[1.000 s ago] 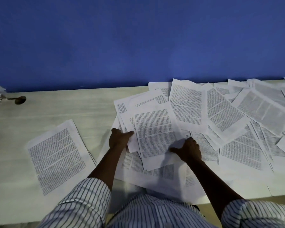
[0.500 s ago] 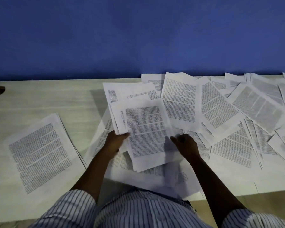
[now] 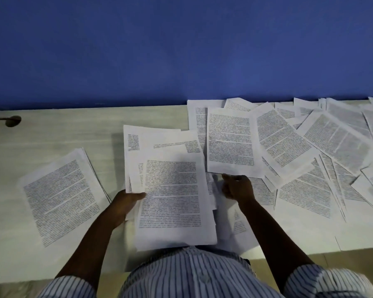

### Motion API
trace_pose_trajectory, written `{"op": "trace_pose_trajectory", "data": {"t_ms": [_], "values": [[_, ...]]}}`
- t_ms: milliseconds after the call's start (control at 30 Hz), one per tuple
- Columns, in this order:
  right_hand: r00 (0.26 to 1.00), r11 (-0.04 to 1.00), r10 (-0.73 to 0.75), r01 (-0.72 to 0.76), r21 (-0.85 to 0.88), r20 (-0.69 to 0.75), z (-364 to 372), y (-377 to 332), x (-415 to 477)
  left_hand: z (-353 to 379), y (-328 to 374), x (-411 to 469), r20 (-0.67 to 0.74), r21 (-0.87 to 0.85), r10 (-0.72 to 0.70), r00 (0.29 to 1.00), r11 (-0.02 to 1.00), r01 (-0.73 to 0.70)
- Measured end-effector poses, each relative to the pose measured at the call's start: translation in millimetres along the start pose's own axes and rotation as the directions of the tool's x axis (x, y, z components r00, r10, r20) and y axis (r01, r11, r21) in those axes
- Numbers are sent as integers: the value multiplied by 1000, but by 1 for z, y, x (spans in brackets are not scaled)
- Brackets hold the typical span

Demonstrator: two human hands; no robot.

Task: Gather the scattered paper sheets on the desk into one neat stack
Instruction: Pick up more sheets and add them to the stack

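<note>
Left hand grips the held bundle of printed sheets at its left edge, thumb on top of the front page and fingers hidden under it. The bundle is lifted and tilted toward the person, its lower end over the worktop's near edge in front of the striped shirt. It is fanned unevenly, with at least four sheet edges showing at the top. Right hand sits just right of the bundle with fingers curled, on the loose sheets and at the lower edge of one upright printed page; cannot tell if it pinches a sheet or holds nothing. Two hands, two bare forearms, both striped sleeves rolled up. Left of the bundle, apart from it, one small pile of sheets lies flat and rotated on the worktop, a few offset edges visible along its right side. To the right, the scattered sheets overlap at mixed angles out to the frame edge and back to the blue wall; more than ten, exact count not readable. One small dark object at far left of the worktop, too dim to identify.
</note>
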State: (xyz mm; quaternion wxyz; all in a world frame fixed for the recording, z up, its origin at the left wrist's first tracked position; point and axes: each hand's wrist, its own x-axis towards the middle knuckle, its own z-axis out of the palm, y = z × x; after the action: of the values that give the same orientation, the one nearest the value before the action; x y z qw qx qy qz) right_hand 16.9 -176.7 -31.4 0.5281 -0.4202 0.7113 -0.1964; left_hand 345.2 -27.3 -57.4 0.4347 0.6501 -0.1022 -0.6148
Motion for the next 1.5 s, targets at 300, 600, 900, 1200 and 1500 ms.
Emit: {"op": "trace_pose_trajectory", "data": {"t_ms": [300, 600, 900, 1200, 1500], "values": [[927, 818, -140, 306, -486, 349, 43, 0, -37, 38, -6, -7, 50, -14, -34, 998, 999, 35], [850, 509, -509, 421, -751, 132, 31, -26, -11, 40, -1, 6, -162, 119, 69, 984, 992, -50], [910, 459, -406, 280, -843, 82, 63, -36, 14, 44, -7, 7, -155, 138, 53, 987, 990, -32], [795, 514, -606, 420, -748, 30, 21, -33, 20, 37, -13, 11, -160, 53, 35, 986, 998, -27], [490, 198, -771, 791, -579, 406, 79, 37, -73, 45, -9, -4, -121, -17, 34, 992, 999, -36]]}}
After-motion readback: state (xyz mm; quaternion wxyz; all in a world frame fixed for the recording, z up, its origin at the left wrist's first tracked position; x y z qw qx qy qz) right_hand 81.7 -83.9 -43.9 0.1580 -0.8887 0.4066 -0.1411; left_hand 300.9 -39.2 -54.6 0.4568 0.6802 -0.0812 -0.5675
